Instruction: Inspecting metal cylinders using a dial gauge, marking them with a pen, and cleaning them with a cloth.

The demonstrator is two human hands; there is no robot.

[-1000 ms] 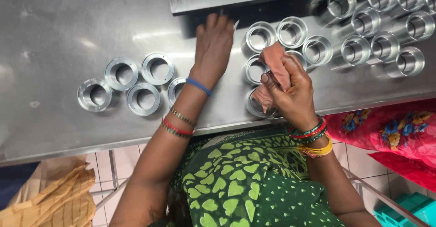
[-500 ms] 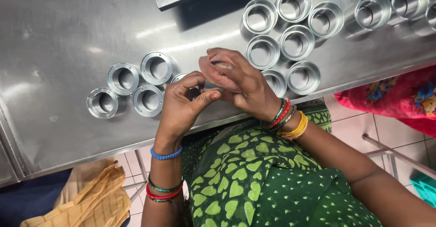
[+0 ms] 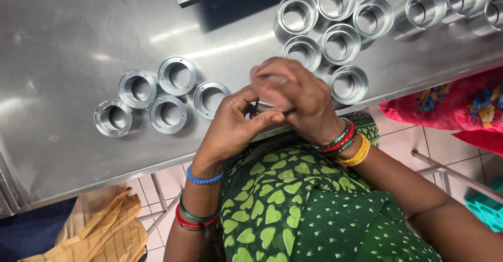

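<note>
Both grips close together on a partly hidden metal ring (image 3: 264, 106); nearby metal cups (image 3: 348, 84) sit empty.

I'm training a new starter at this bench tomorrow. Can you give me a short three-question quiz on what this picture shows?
1. True or false: the left hand and the right hand are touching above the near edge of the steel table.
2. How many metal rings lie in the group left of the hands?
   A. three  B. five  C. eight
3. Fill in: the wrist with the yellow bangle is the ____ one.

Key: 1 true; 2 B; 3 right.
</note>
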